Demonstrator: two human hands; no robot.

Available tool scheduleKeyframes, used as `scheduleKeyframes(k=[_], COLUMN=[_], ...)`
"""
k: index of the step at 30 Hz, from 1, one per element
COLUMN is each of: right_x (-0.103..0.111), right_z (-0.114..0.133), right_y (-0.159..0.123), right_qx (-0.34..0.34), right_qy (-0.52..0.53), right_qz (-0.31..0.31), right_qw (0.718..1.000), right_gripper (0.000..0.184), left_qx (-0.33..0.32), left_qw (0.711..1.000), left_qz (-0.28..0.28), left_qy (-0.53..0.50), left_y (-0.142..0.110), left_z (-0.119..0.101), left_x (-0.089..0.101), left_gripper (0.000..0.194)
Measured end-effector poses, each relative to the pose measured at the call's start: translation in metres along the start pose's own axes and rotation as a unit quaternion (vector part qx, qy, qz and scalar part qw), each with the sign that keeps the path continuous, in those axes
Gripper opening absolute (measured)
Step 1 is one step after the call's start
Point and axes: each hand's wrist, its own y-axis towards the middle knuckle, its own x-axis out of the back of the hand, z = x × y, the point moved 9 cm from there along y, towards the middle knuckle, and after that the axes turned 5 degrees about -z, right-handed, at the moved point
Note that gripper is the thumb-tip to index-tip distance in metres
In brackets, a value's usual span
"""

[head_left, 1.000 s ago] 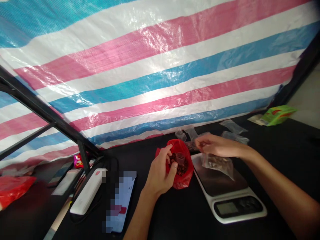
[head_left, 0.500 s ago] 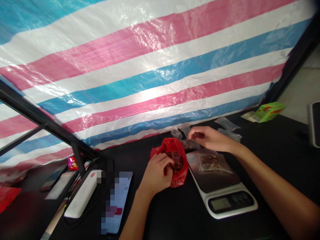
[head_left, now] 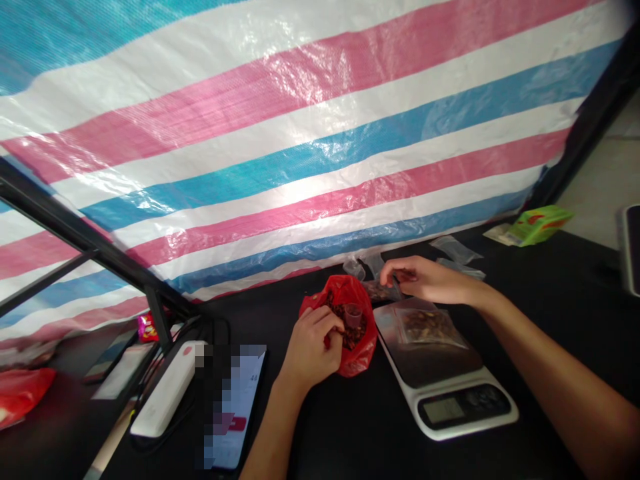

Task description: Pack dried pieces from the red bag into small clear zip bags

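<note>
My left hand (head_left: 313, 343) is curled on the near rim of a red plastic bag (head_left: 356, 357) that holds dark dried pieces and a small clear cup (head_left: 353, 313). A clear pouch (head_left: 429, 325) with brownish pieces lies flat on the plate of a white kitchen scale (head_left: 445, 377). My right hand (head_left: 425, 280) reaches past the scale's far edge, fingers pinched together at another small clear pouch (head_left: 376, 290) with dark contents lying on the black table.
A phone (head_left: 235, 407) and a white power bank (head_left: 165, 397) with cables lie at the left. Empty clear pouches (head_left: 455, 250) and a green packet (head_left: 540, 223) sit at the back right. A striped tarp (head_left: 310, 133) hangs behind. Black frame bars (head_left: 85, 240) cross the left.
My right hand set the clear pouch down on the scale plate, let go, and moved back to the small pouch behind the scale. The left hand stayed on the red bag.
</note>
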Motion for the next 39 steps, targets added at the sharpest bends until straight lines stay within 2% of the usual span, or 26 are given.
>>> scheduleKeyframes(k=[4,7,10,17,21,24,27,31,39], right_x=[-0.001,-0.005,-0.008,-0.003,-0.003,-0.001,-0.003,-0.006,-0.009], right_z=[0.0,0.005,0.008,0.012,0.01,0.005,0.002,-0.005,-0.011], right_y=[-0.002,-0.006,-0.01,-0.02,-0.034,-0.04,-0.041,-0.039,-0.037], right_qx=[-0.009,-0.02,-0.036,-0.055,-0.065,-0.083,-0.08,-0.08,-0.068], right_qy=[-0.003,-0.003,-0.016,-0.064,-0.101,-0.149,-0.179,-0.186,-0.17], right_qz=[0.017,0.049,0.078,0.09,0.133,0.142,0.152,0.146,0.131], right_qw=[1.0,0.999,0.996,0.992,0.984,0.975,0.969,0.968,0.974], right_gripper=[0.029,0.025,0.028,0.029,0.042,0.06,0.067,0.068,0.056], left_qx=[-0.001,0.002,0.004,-0.001,-0.005,-0.009,-0.007,-0.002,-0.008], left_qw=[1.0,1.0,1.0,1.0,1.0,1.0,1.0,1.0,1.0], left_qz=[-0.002,-0.001,0.0,0.002,0.0,-0.004,-0.005,0.0,0.0], left_qy=[-0.004,-0.007,-0.011,-0.003,-0.006,-0.009,-0.007,-0.003,0.0], left_y=[0.0,0.0,0.001,0.001,0.0,0.001,0.001,0.0,0.001], left_z=[0.0,0.0,0.0,0.001,0.001,-0.001,-0.001,-0.001,-0.005], left_x=[0.0,0.0,0.0,-0.001,-0.001,0.0,0.001,0.0,-0.001], left_gripper=[0.026,0.026,0.026,0.026,0.025,0.026,0.026,0.026,0.027])
